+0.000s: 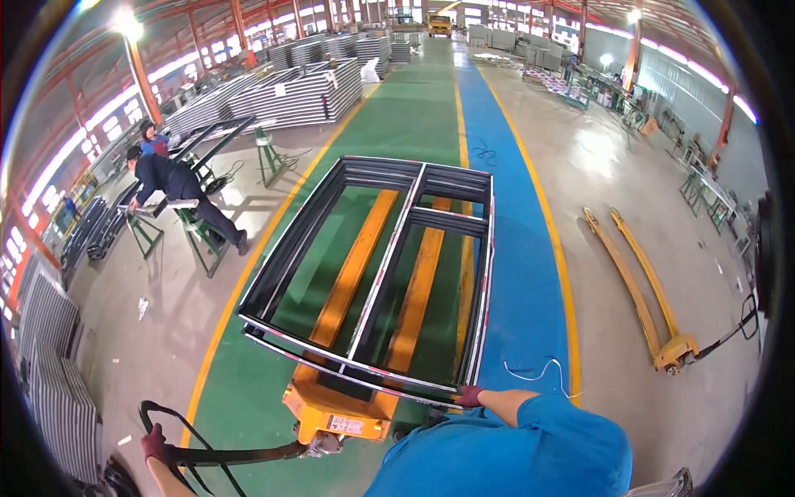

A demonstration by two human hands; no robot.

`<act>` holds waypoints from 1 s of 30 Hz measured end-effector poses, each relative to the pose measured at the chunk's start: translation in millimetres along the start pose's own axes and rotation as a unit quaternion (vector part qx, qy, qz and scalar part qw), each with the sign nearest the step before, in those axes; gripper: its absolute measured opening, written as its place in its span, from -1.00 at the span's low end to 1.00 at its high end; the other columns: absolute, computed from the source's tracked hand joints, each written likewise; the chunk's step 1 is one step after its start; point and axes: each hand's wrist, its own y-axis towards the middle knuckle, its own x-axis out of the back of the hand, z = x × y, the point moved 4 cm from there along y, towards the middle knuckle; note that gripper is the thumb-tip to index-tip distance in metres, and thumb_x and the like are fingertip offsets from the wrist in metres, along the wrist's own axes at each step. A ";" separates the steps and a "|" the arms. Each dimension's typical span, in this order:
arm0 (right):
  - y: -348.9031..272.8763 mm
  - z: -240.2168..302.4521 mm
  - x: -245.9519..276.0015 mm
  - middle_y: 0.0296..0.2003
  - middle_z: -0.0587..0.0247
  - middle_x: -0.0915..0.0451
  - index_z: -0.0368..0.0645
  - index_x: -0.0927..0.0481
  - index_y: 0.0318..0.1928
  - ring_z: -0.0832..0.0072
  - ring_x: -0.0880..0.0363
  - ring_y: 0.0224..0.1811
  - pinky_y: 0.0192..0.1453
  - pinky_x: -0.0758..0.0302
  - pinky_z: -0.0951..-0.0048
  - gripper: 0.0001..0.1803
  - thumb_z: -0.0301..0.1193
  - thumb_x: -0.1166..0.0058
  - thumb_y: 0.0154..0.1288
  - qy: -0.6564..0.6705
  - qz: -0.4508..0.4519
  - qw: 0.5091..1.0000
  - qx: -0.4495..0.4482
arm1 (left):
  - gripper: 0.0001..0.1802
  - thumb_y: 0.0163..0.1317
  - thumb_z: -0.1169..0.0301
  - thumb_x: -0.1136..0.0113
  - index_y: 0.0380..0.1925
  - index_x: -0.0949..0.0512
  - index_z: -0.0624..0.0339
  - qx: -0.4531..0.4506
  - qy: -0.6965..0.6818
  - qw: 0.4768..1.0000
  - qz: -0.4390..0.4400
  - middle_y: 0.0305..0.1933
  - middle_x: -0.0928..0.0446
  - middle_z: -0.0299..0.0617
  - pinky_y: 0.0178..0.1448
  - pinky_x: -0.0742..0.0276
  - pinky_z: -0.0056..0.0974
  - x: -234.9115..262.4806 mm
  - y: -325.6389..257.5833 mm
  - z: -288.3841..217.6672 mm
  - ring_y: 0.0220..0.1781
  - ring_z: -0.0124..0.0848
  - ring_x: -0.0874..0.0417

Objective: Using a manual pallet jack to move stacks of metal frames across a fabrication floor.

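Note:
My left hand [154, 444], in a dark red glove, is closed round the black loop handle [146, 412] of a yellow pallet jack [335, 412]. The jack's two long forks [354, 261] run forward under a stack of dark metal window frames [385, 267] with pale edges, divided by a long bar and a short crossbar. At the stack's near right corner, my right hand [469, 396], also gloved, grips the frame edge. Its fingertips are partly hidden. The frames lie flat across the forks.
A second yellow pallet jack [638, 282] stands on the right. Two people, one bending [178, 186], are at trestles [199, 240] on the left. Stacked frames [290, 91] line the far left. A white cord [538, 370] lies on the blue lane [526, 306]. A yellow vehicle [440, 25] stands far ahead.

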 end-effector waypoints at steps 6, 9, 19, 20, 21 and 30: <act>-13.6 6.8 17.7 0.17 -0.28 -0.65 -0.31 -0.62 0.21 -0.06 -0.65 0.24 0.33 -0.57 0.07 -0.17 0.18 -0.14 0.22 -0.018 0.032 0.999 0.030 | -0.39 0.21 -0.04 -0.38 -0.38 -0.66 0.47 0.003 -0.005 1.000 0.014 -0.47 -0.58 -0.02 -0.33 -0.52 0.07 -7.8 -1.1 -6.6 -0.49 -0.10 -0.57; -15.3 12.6 22.9 0.11 -0.29 -0.67 -0.33 -0.65 0.14 -0.06 -0.67 0.21 0.31 -0.59 0.08 -0.20 0.17 -0.16 0.22 0.012 -0.013 1.000 0.006 | -0.38 0.24 -0.04 -0.38 -0.33 -0.64 0.49 0.066 -0.095 0.993 0.008 -0.44 -0.58 0.00 -0.34 -0.53 0.08 -7.6 -3.2 3.1 -0.48 -0.10 -0.57; -12.0 14.2 20.3 0.01 -0.22 -0.73 -0.28 -0.62 0.17 -0.03 -0.74 0.05 0.17 -0.64 0.06 -0.21 0.14 -0.24 0.18 0.046 0.012 0.999 0.014 | -0.40 0.27 -0.05 -0.37 -0.35 -0.61 0.44 0.019 -0.027 0.999 0.007 -0.46 -0.55 -0.06 -0.39 -0.47 0.07 -10.1 -8.6 -10.5 -0.50 -0.14 -0.54; -3.2 3.3 9.5 0.03 -0.21 -0.73 -0.28 -0.61 0.20 -0.05 -0.76 0.00 0.10 -0.67 0.05 -0.20 0.15 -0.20 0.19 0.083 0.084 0.993 -0.005 | -0.40 0.27 -0.05 -0.37 -0.38 -0.61 0.42 0.012 0.009 1.000 -0.010 -0.49 -0.54 -0.09 -0.40 -0.44 0.06 -5.5 -7.2 -7.6 -0.51 -0.17 -0.53; 2.7 -5.2 -0.3 0.04 -0.22 -0.72 -0.28 -0.62 0.20 -0.06 -0.76 0.01 0.10 -0.67 0.04 -0.20 0.16 -0.18 0.21 0.051 0.045 0.997 0.030 | -0.40 0.27 -0.05 -0.37 -0.38 -0.61 0.42 0.011 0.004 1.000 -0.011 -0.49 -0.54 -0.09 -0.40 -0.44 0.06 -4.1 -5.6 -3.8 -0.51 -0.17 -0.53; 4.2 -35.5 -18.7 0.07 -0.17 -0.72 -0.17 -0.71 0.14 -0.06 -0.71 0.12 0.21 -0.62 0.04 -0.28 0.17 -0.21 0.21 0.064 0.002 0.992 0.104 | -0.39 0.22 -0.07 -0.34 -0.53 -0.63 0.40 0.013 0.066 0.997 -0.046 -0.67 -0.51 -0.19 -0.52 -0.32 -0.09 -3.7 21.5 12.5 -0.65 -0.34 -0.45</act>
